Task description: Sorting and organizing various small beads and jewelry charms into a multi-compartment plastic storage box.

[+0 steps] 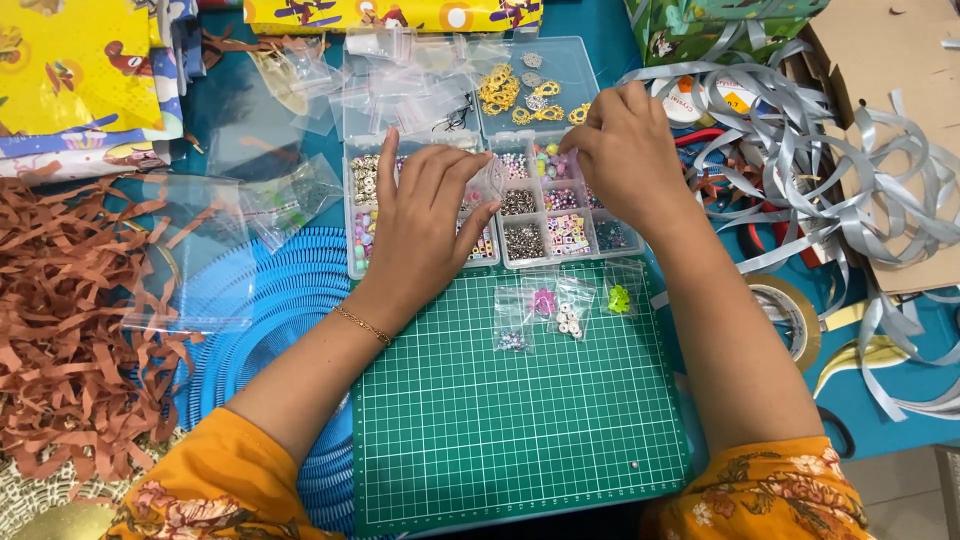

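The right hand has its fingertips pinched together over the far side of the bead box, just beside the gold charms; whatever they pinch is too small to make out. The left hand lies spread and flat on the box's left half, fingers open, with a small clear bag at its fingertips; whether it grips the bag is unclear.

The box sits on a teal table, touching the far edge of a green cutting mat. Just in front of the box, on the mat, lie four little bags of beads. Left of the box are a blue ribbed mat and brown paper shreds; right of it, grey ribbon and a tape roll.

The left hand hides several compartments. The room beyond the table is out of view.

The box is clear plastic, divided into small squares holding pastel, silver and white beads.
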